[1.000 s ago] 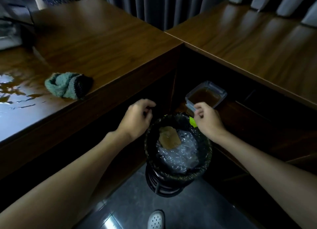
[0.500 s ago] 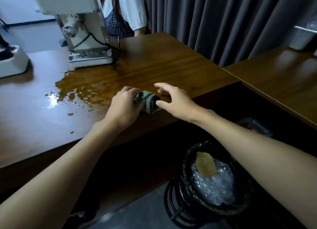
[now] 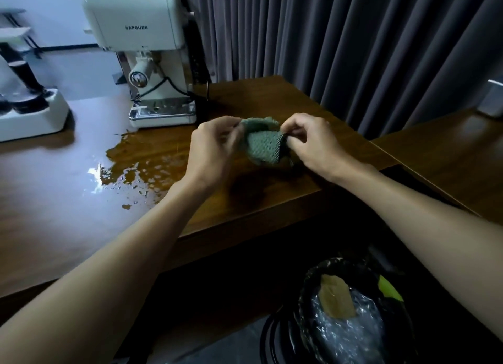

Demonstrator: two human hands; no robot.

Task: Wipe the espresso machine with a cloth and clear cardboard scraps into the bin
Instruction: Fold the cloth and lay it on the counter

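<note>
Green cloth (image 3: 262, 143) pinched at edges by left hand (image 3: 211, 151) and right hand (image 3: 313, 143); espresso machine (image 3: 141, 28) far left, brand lettering not clearly readable.

Espresso machine (image 3: 152, 64) on table (image 3: 272, 195), bin (image 3: 340, 309) below right.

The scene contains one espresso machine (image 3: 141, 37) and one other white appliance (image 3: 32, 116). There is one cloth (image 3: 262, 143). Hands number two: one left hand (image 3: 212, 148) and one right hand (image 3: 313, 140). One bin (image 3: 302, 306) holds one cardboard scrap (image 3: 337, 299) and one green scrap (image 3: 389, 288). Wooden counters number two: near counter (image 3: 81, 214) and right counter (image 3: 449, 159). Liquid spill (image 3: 141, 162): one. Curtain (image 3: 353, 37): one.
</note>
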